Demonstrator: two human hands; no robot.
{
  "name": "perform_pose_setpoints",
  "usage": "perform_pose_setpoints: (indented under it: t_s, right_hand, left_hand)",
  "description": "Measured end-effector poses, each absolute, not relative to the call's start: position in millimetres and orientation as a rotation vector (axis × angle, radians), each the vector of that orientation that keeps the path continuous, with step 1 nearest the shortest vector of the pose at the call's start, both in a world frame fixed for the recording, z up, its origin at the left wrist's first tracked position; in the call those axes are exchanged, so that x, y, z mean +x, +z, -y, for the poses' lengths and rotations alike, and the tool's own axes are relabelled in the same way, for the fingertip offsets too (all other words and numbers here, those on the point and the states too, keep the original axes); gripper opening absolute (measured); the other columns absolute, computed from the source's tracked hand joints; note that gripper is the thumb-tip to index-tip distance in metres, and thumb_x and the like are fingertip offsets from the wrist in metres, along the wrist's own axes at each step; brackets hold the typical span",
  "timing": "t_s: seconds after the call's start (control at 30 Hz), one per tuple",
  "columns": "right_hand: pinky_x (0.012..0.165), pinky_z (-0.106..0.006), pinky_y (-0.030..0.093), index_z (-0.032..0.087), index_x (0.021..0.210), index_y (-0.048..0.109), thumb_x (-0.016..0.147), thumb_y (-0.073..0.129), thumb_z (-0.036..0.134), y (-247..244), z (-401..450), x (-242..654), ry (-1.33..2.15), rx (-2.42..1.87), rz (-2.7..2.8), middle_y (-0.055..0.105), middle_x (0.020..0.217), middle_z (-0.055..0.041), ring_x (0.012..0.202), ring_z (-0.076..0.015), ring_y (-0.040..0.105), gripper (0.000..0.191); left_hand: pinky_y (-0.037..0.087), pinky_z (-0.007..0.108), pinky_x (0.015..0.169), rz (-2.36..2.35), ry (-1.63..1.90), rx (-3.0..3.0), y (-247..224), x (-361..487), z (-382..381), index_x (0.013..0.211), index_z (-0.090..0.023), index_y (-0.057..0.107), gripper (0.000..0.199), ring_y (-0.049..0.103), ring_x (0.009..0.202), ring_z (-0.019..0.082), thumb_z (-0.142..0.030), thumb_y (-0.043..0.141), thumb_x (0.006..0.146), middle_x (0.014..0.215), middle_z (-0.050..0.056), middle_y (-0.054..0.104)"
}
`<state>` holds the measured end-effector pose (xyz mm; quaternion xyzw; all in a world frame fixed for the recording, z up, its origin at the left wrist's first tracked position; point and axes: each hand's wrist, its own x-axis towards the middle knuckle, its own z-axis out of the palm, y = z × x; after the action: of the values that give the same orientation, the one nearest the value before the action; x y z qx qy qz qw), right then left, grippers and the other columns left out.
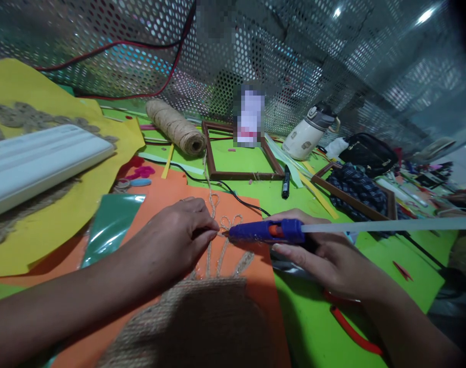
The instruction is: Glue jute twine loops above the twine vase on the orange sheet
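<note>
My right hand (328, 255) is wrapped round a blue hot glue gun (256, 231), a long white glue stick (386, 225) poking out of its back. The nozzle points left and meets the jute twine (212, 204) beside my left fingertips. My left hand (186, 232) pinches that twine, which runs up toward the twine roll (175, 127). Below lies an orange sheet (263, 286) bearing a twine-wrapped vase shape (194, 317), with twine stems, flower loops and a leaf (244, 263) above it.
Behind stand a brown frame (245, 176), a black marker (285, 183) and a white bottle (305, 133). A white box-like device (44, 166) rests on yellow sheeting (113, 122) at left. Red-handled tool (353, 329) lies at lower right. A perforated metal panel (133, 61) closes the back.
</note>
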<state>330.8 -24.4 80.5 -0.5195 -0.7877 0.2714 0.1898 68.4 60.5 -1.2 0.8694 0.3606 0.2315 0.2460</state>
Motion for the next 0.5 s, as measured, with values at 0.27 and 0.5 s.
perform_pose_setpoints:
  t_s: [0.27, 0.5]
  right_hand:
    - [0.08, -0.023, 0.056, 0.025, 0.117, 0.064, 0.104, 0.055, 0.029, 75.7, 24.1, 326.9, 0.728, -1.425, 2.173, 0.072, 0.118, -0.0042, 0.102, -0.0183, 0.07, 0.017]
    - [0.081, -0.025, 0.055, 0.022, 0.118, 0.065, 0.102, 0.058, 0.029, 73.8, 25.7, 326.1, 0.692, -1.407, 2.199, 0.073, 0.114, -0.0056, 0.099, -0.0187, 0.069, 0.018]
  left_hand:
    - [0.044, 0.034, 0.07, -0.989, 0.602, 2.375, 2.6, 67.2, -57.7, 0.078, -0.018, 0.077, 0.035, 0.06, 0.078, 0.019, -0.027, 0.048, 0.095, 0.079, 0.007, 0.064]
    - [0.044, 0.033, 0.069, -1.004, 0.611, 2.344, 2.6, 69.2, -59.3, 0.076, -0.019, 0.076, 0.034, 0.06, 0.077, 0.019, -0.028, 0.049, 0.094, 0.079, 0.006, 0.064]
